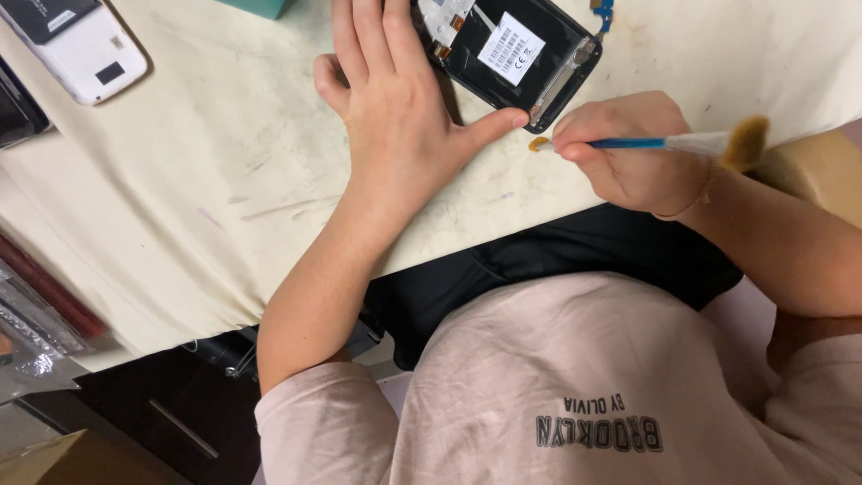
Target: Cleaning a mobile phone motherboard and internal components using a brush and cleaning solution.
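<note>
A view from a head-worn camera looks down at a person seated at a cream-coloured worktable [180, 198], scuffed and marked with faint stains. The person wears a pale pink shirt.

At about twelve o'clock lies a black phone screen assembly [525, 54], back side up, with a white sticker at its middle and small copper-coloured flex parts along its upper edge. The left hand [395, 108] lies flat and open on the table just beside it, fingers spread apart and gripping nothing; the thumb stretches toward two o'clock and presses against the assembly's lower corner, steadying it.

The right hand [628, 148], at about two o'clock, is closed around a small brush [646, 142] with a blue handle. The brush carries a fluffy tan tuft at the outer end, pointing to three o'clock, and a small orange tip at the other end, which sits just beside the corner of the assembly, near the left thumb.

Judging by this, the brushing is under way at that one lower corner; whether the other edges are already cleaned cannot be told, and the part remains open and unassembled.

At ten o'clock, well apart, a white phone [90, 45] lies on the table.
</note>
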